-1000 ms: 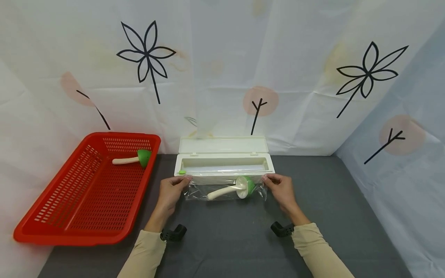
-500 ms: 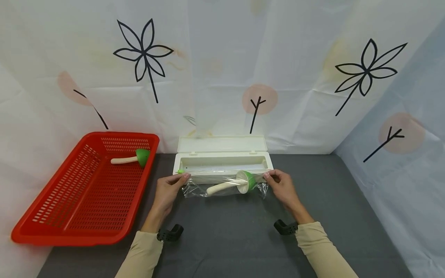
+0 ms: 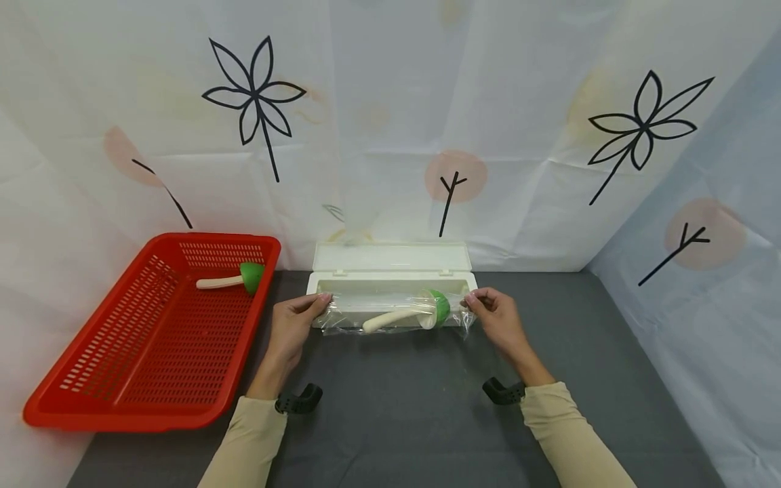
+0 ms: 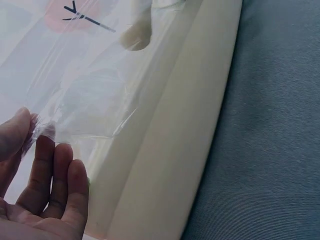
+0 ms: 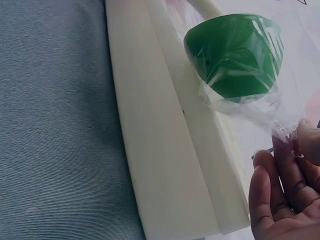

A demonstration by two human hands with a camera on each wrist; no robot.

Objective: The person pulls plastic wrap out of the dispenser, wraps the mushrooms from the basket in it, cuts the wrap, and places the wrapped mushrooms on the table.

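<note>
A toy mushroom with a white stem and green cap lies in clear plastic wrap, stretched between two hands. The left hand pinches the wrap's left end between thumb and index finger; its other fingers are loosely bent in the left wrist view. At the opposite end, the right hand pinches the bunched wrap, close to the green cap. Both hands hold the wrapped mushroom over the front of a long white wrap dispenser, whose lid stands up at the back.
A red perforated basket stands at the left, with another green-capped toy mushroom inside at its far right corner. Dark grey cloth covers the table. A white patterned curtain rises right behind the dispenser.
Both hands have risen and moved away from the body, carrying the wrapped mushroom from in front of the dispenser to over its front part. The basket stays put.
</note>
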